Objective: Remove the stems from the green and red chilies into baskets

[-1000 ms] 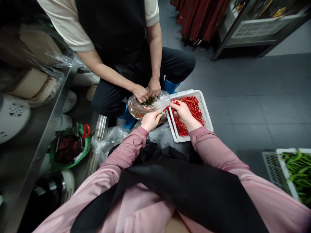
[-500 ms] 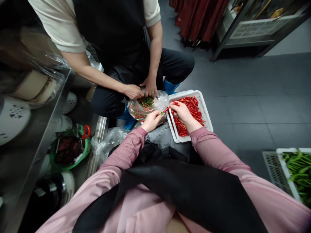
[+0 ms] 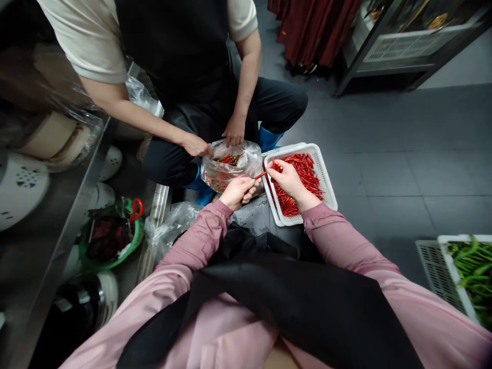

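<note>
Between my two hands stretches a slim red chili pepper. My left hand is closed in a pinch at its left end, in front of the clear plastic bag. The fingers of my right hand are closed on the other end, with more red chilies bunched in them, over the white basket's left side. Red chilies fill that white basket. Inside the bag lie red chilies with green stems.
Opposite me sits a person, whose hands are at the bag's rim. On the left are a green basin with red-handled scissors and a metal shelf. A crate of green peppers stands at right, a rack behind.
My left hand has shifted slightly down and its fingers have curled more. The other person's hands have moved apart at the bag, whose opening now shows more red chilies.
</note>
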The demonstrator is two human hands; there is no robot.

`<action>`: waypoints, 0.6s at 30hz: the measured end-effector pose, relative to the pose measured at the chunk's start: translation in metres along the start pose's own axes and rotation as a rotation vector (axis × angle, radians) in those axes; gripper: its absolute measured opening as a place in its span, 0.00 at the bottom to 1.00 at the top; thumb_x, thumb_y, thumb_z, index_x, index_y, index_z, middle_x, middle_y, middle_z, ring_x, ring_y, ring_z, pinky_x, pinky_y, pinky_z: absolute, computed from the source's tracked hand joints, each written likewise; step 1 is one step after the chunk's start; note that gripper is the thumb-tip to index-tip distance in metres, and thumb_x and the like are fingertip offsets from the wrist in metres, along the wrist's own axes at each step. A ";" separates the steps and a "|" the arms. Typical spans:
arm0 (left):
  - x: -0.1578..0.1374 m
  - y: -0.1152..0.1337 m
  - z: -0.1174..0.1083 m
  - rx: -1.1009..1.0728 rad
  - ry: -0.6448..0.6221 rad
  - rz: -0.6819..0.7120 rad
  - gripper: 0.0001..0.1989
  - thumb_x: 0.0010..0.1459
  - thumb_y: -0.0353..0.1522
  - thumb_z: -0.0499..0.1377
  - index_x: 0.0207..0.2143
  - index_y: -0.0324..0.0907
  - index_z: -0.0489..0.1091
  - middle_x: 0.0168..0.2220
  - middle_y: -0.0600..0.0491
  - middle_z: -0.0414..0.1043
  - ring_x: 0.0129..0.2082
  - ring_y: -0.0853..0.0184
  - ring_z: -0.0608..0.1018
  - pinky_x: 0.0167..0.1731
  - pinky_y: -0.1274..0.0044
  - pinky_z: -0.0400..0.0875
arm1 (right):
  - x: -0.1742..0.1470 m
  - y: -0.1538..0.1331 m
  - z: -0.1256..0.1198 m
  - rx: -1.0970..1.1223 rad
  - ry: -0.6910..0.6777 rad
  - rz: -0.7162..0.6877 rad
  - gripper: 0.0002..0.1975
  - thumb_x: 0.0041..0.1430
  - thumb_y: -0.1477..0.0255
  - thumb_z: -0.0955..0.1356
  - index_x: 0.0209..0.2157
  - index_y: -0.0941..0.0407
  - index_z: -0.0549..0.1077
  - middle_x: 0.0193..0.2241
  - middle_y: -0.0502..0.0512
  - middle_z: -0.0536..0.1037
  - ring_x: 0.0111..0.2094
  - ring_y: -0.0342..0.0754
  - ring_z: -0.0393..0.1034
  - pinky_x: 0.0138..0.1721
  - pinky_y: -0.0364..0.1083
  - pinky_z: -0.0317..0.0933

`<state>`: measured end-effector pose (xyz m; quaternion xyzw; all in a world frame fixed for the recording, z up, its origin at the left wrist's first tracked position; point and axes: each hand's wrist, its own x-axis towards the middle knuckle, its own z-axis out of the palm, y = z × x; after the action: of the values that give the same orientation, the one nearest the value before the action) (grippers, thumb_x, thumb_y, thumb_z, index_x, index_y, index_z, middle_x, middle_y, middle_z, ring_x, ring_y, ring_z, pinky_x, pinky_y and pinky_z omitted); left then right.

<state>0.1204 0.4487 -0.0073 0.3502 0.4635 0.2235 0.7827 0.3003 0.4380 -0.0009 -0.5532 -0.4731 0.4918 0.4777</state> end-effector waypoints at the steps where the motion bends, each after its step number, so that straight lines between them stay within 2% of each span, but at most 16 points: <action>1: 0.001 -0.003 0.001 0.064 0.021 0.036 0.15 0.56 0.42 0.62 0.29 0.38 0.68 0.17 0.61 0.59 0.11 0.80 0.54 0.12 0.83 0.44 | -0.001 0.002 0.003 0.029 0.012 0.031 0.07 0.52 0.68 0.69 0.28 0.57 0.69 0.20 0.45 0.67 0.22 0.38 0.58 0.25 0.39 0.55; 4: 0.001 -0.014 0.005 0.362 0.054 0.275 0.16 0.58 0.43 0.59 0.27 0.38 0.69 0.17 0.59 0.61 0.15 0.77 0.61 0.16 0.82 0.55 | -0.006 0.009 0.015 0.154 0.004 0.194 0.10 0.53 0.65 0.70 0.28 0.56 0.67 0.15 0.43 0.64 0.16 0.37 0.54 0.18 0.38 0.48; 7: -0.003 -0.021 0.005 0.680 -0.055 0.585 0.13 0.59 0.39 0.57 0.32 0.38 0.74 0.28 0.52 0.74 0.28 0.71 0.73 0.31 0.79 0.68 | -0.009 0.013 0.022 0.300 -0.142 0.383 0.13 0.53 0.64 0.70 0.25 0.57 0.65 0.12 0.43 0.61 0.13 0.36 0.50 0.14 0.37 0.41; 8: -0.004 -0.021 0.004 0.759 -0.112 0.636 0.12 0.60 0.38 0.56 0.34 0.39 0.75 0.31 0.51 0.76 0.31 0.69 0.75 0.36 0.78 0.69 | -0.009 0.013 0.022 0.347 -0.199 0.437 0.14 0.53 0.64 0.70 0.24 0.57 0.65 0.12 0.43 0.61 0.12 0.35 0.49 0.13 0.37 0.40; 10: -0.004 -0.015 -0.006 0.896 -0.170 0.639 0.12 0.60 0.37 0.55 0.35 0.39 0.75 0.32 0.52 0.77 0.33 0.68 0.75 0.38 0.78 0.69 | -0.006 0.012 0.019 0.453 -0.260 0.522 0.13 0.53 0.67 0.70 0.22 0.57 0.64 0.11 0.44 0.61 0.11 0.35 0.49 0.12 0.37 0.39; 11: 0.000 -0.010 -0.014 0.959 -0.117 0.617 0.12 0.61 0.36 0.54 0.33 0.39 0.75 0.30 0.52 0.76 0.32 0.68 0.75 0.38 0.78 0.69 | -0.004 0.011 0.017 0.514 -0.253 0.557 0.12 0.54 0.69 0.69 0.22 0.58 0.64 0.12 0.44 0.62 0.11 0.35 0.49 0.12 0.36 0.39; 12: 0.006 -0.003 -0.023 1.017 -0.004 0.593 0.12 0.61 0.35 0.54 0.32 0.40 0.75 0.28 0.53 0.75 0.31 0.68 0.75 0.37 0.78 0.69 | -0.001 0.010 0.015 0.577 -0.218 0.590 0.12 0.55 0.71 0.68 0.22 0.58 0.63 0.12 0.45 0.63 0.12 0.35 0.51 0.12 0.36 0.40; 15: 0.038 0.022 -0.056 1.134 0.497 0.532 0.12 0.62 0.31 0.51 0.31 0.39 0.74 0.30 0.50 0.75 0.34 0.66 0.75 0.41 0.77 0.69 | 0.006 0.008 0.011 0.695 -0.047 0.679 0.10 0.59 0.75 0.63 0.24 0.59 0.64 0.14 0.46 0.66 0.14 0.36 0.59 0.12 0.35 0.48; 16: 0.050 0.029 -0.064 1.171 0.601 0.498 0.12 0.62 0.30 0.51 0.33 0.39 0.74 0.33 0.48 0.76 0.38 0.65 0.76 0.44 0.76 0.68 | 0.007 0.007 0.011 0.704 -0.002 0.701 0.09 0.60 0.76 0.62 0.25 0.59 0.65 0.15 0.47 0.67 0.15 0.37 0.62 0.13 0.35 0.51; 17: 0.062 0.033 -0.070 1.223 0.639 0.435 0.12 0.61 0.29 0.51 0.34 0.39 0.75 0.36 0.46 0.76 0.41 0.63 0.76 0.46 0.75 0.67 | 0.009 0.006 0.011 0.707 0.027 0.714 0.09 0.61 0.76 0.62 0.26 0.59 0.66 0.15 0.47 0.68 0.16 0.38 0.65 0.14 0.36 0.54; 18: 0.072 0.033 -0.073 1.283 0.608 0.343 0.11 0.60 0.28 0.53 0.36 0.38 0.75 0.38 0.44 0.76 0.42 0.61 0.76 0.47 0.74 0.67 | 0.009 0.006 0.011 0.710 0.038 0.722 0.08 0.61 0.77 0.61 0.27 0.59 0.66 0.16 0.47 0.70 0.17 0.39 0.66 0.15 0.37 0.57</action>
<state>0.0895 0.5439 -0.0466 0.7302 0.6386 0.1148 0.2140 0.2900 0.4475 -0.0083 -0.4939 -0.0466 0.7458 0.4445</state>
